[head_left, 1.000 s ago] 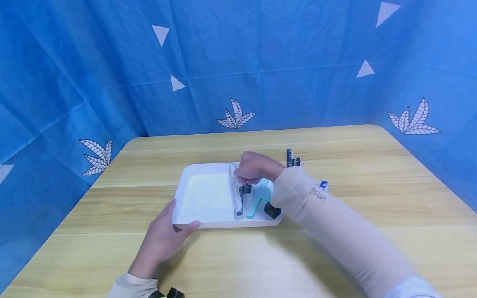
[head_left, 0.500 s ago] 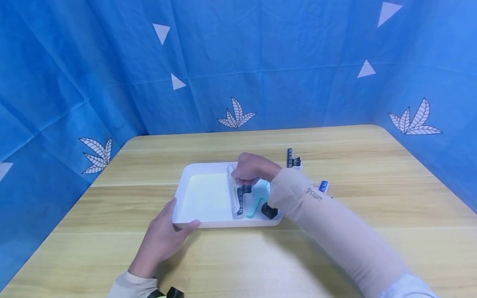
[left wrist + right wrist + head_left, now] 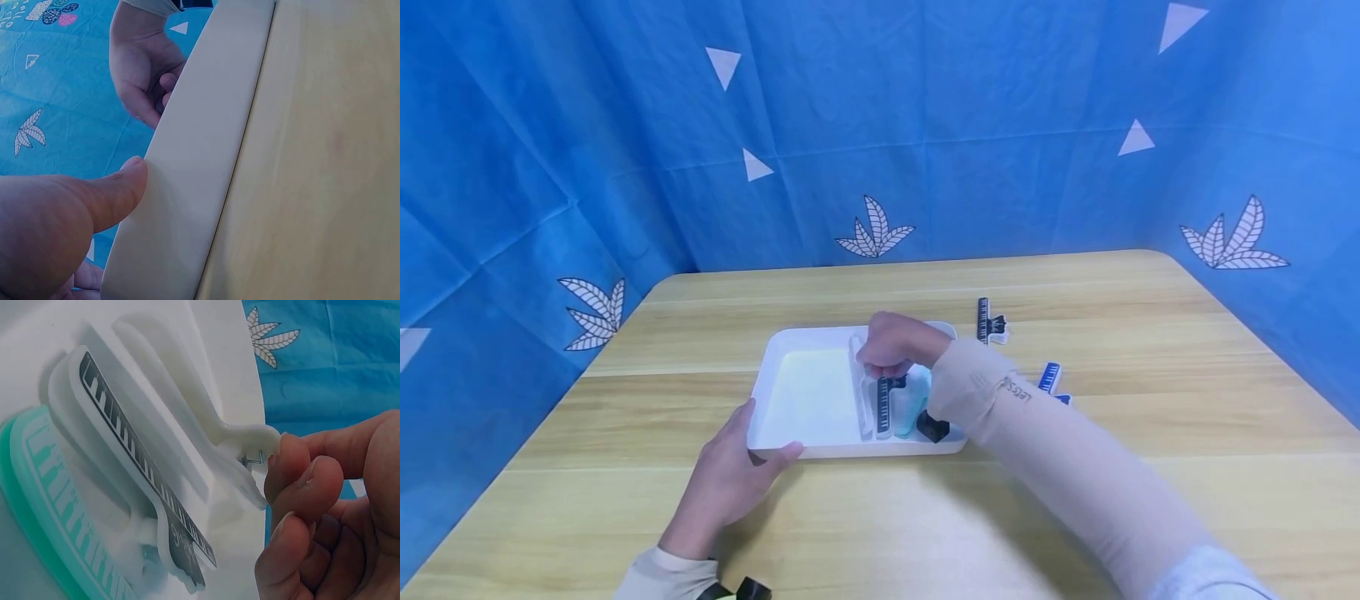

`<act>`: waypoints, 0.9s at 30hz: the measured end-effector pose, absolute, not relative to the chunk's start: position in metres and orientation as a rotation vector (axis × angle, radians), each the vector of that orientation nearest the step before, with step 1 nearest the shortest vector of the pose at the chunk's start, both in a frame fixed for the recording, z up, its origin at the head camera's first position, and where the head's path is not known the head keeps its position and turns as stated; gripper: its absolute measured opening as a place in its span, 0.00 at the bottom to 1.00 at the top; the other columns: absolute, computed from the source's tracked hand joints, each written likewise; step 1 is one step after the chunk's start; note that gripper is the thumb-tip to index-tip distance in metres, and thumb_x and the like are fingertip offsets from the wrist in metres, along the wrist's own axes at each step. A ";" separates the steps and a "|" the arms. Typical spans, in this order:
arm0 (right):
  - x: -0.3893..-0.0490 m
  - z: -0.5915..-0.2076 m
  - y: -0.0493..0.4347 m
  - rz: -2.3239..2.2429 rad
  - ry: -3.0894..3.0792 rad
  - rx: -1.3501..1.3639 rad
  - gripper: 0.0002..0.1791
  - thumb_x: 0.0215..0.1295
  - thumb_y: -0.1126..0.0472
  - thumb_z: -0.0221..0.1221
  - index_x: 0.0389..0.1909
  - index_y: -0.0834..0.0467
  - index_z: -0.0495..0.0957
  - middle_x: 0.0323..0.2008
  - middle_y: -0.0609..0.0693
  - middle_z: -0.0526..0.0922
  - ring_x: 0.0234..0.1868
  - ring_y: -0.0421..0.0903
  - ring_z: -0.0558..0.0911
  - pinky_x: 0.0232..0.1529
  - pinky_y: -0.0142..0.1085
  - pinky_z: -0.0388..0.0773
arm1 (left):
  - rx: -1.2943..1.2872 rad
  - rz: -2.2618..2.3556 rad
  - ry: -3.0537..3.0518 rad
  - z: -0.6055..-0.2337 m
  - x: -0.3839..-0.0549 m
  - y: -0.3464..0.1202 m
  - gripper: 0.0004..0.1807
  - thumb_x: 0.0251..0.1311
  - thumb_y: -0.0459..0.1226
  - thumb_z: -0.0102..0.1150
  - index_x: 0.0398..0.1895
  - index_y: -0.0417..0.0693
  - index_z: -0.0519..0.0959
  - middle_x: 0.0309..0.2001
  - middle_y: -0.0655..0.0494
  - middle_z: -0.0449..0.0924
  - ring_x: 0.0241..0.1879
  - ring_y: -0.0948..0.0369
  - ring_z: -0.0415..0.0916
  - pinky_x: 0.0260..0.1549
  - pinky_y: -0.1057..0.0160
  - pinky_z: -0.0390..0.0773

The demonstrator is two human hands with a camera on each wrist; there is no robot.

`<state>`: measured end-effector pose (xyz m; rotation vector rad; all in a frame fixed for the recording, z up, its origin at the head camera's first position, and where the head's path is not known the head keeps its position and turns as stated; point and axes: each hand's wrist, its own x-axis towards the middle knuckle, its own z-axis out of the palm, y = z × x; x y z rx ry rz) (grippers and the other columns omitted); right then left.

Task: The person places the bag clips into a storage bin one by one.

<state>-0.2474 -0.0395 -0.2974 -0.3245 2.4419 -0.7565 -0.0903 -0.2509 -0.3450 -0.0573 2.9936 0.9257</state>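
Observation:
My left hand (image 3: 730,471) holds the near left corner of a white tray (image 3: 820,396). In the left wrist view its thumb (image 3: 119,194) lies against the tray's outer wall (image 3: 194,156). Inside the tray, my right hand (image 3: 895,342) pinches one end of a plain white clip (image 3: 165,369), near its metal spring. Beside it lies a white clip with black piano-key markings (image 3: 122,425). Farther right is a teal clip with the same key pattern (image 3: 69,506), partly hidden by the right arm in the head view.
Outside the tray, a black piano-key clip (image 3: 983,321) and a blue one (image 3: 1049,377) lie on the wooden table (image 3: 880,525) to the right. The right sleeve partly covers the blue one. A blue curtain (image 3: 880,125) hangs behind the table.
My right hand has shifted slightly left with the white clip, which now lies apart from the black-marked clip. More of the blue clip shows. The left hand and tray stay put.

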 end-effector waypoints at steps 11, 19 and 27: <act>-0.249 -0.303 -0.044 -0.703 2.445 -0.344 0.10 0.60 0.64 0.57 0.20 0.60 0.78 0.17 0.50 0.74 0.19 0.44 0.73 0.24 0.31 0.72 | -0.069 0.930 2.994 -0.345 -0.090 -0.250 0.54 0.59 0.60 0.59 0.75 0.33 0.47 0.71 0.32 0.54 0.67 0.36 0.56 0.61 0.37 0.60; -0.252 -0.309 -0.044 -0.641 2.457 -0.354 0.13 0.66 0.59 0.57 0.23 0.60 0.79 0.17 0.49 0.75 0.19 0.43 0.74 0.25 0.31 0.72 | -0.070 0.924 2.995 -0.345 -0.091 -0.249 0.54 0.60 0.60 0.59 0.75 0.34 0.47 0.71 0.33 0.54 0.67 0.36 0.56 0.62 0.36 0.59; -0.251 -0.310 -0.043 -0.629 2.447 -0.311 0.10 0.66 0.59 0.59 0.28 0.60 0.78 0.18 0.50 0.76 0.19 0.44 0.75 0.27 0.31 0.73 | -0.095 0.914 2.989 -0.343 -0.090 -0.248 0.54 0.59 0.59 0.59 0.75 0.36 0.47 0.72 0.34 0.54 0.67 0.36 0.55 0.62 0.36 0.59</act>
